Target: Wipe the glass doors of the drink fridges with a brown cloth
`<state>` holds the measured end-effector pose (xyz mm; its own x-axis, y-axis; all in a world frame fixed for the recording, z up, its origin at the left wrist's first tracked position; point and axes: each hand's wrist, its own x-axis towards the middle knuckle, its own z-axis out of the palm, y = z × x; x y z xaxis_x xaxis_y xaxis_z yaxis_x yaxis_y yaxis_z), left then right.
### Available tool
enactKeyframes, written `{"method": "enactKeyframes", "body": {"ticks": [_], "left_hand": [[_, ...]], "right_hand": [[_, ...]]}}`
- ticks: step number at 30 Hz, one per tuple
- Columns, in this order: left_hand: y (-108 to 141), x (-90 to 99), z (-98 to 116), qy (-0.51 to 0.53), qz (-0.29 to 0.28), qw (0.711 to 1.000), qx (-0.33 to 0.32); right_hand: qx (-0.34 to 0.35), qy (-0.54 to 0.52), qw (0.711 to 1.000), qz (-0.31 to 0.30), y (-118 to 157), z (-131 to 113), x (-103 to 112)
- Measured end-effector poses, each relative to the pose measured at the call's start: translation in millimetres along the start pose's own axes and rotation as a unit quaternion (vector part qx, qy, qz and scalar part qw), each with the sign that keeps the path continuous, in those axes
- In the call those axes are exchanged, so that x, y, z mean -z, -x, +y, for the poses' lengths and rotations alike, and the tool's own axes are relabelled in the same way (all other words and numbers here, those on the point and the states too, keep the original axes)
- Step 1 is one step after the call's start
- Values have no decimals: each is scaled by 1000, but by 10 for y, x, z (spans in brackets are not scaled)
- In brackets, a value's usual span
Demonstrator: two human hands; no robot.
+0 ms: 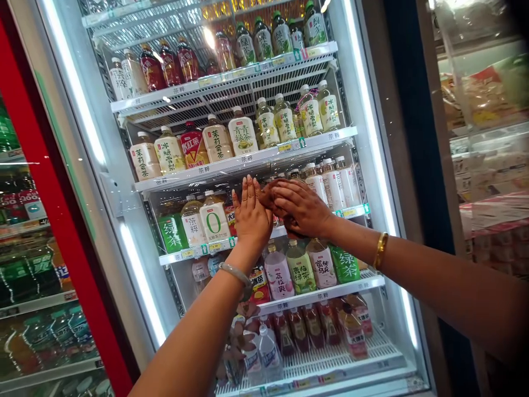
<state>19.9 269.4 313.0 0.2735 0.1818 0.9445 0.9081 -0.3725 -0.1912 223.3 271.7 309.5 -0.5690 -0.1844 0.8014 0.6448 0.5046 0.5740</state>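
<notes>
My left hand (253,218) lies against the glass door of a lit drinks fridge, fingers stretched out and pointing up. A pale bangle (237,277) circles that wrist. Just to its right, my right hand (303,205) presses what looks like a bunched brown cloth (268,195) to the glass, its fingers bent over it. Most of the cloth is hidden under the hand. On the right wrist sits a gold bangle (381,250). Behind the glass, around both hands, stand bottled teas, among them a bottle marked 0 (214,216) left of my left hand.
Shelves (248,159) of bottles fill the fridge above and below my hands. A bright light strip (367,110) runs down the fridge's right side. Left, past a red frame (61,242), is another drinks fridge. Packaged goods (491,171) stand on shelves to the right.
</notes>
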Motion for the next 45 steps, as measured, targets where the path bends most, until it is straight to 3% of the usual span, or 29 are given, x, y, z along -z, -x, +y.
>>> {"method": "enactKeyframes", "body": {"ticks": [2,4,7,9,11,15,18,20,23,25,27,31,34,36,39,42,45], "left_hand": [[33,3,-43,-4,-2,1000,-7],[53,-1,-60,-5,-3,1000,-8],[51,-8,-31,-4,-9,1000,5],[39,-1,-4,-3,-11,1000,10],[34,24,-5,-3,-9,1000,7],[66,112,-133,-15,-15,1000,-2],[105,171,-266,-30,-24,999,-5],[117,191,-326,-33,-26,999,-9],[108,203,-362,-33,-21,999,-3],[98,216,-377,-30,-16,999,7],[104,244,-414,-22,-11,1000,19],[193,339,-575,-13,-15,999,34],[282,398,-701,-16,-33,999,18],[314,411,-746,-16,-36,999,13],[314,399,-759,-25,-35,999,12],[303,392,-772,-32,-29,999,18],[332,427,-840,-37,-23,999,28]], "right_hand": [[60,-22,998,-24,148,88,83],[76,-32,996,-31,203,220,151],[-30,-15,999,19,33,296,116],[-118,-2,991,61,-170,211,1],[-140,-3,988,68,-326,65,-129],[-38,-24,999,30,-274,-101,-208],[70,-41,997,1,-102,26,-107],[99,-39,994,-9,-98,136,-60],[4,-18,1000,23,-329,134,-133],[-89,-16,994,54,-551,-11,-265],[-121,-30,990,61,-710,-214,-404],[-28,-44,998,20,-641,-462,-500],[57,-51,997,-20,-463,-367,-413],[74,-58,995,-28,-454,-260,-364],[2,-41,999,1,-658,-238,-408],[-88,-24,995,44,-943,-441,-581],[-98,-42,993,52,-1027,-695,-734]]}}
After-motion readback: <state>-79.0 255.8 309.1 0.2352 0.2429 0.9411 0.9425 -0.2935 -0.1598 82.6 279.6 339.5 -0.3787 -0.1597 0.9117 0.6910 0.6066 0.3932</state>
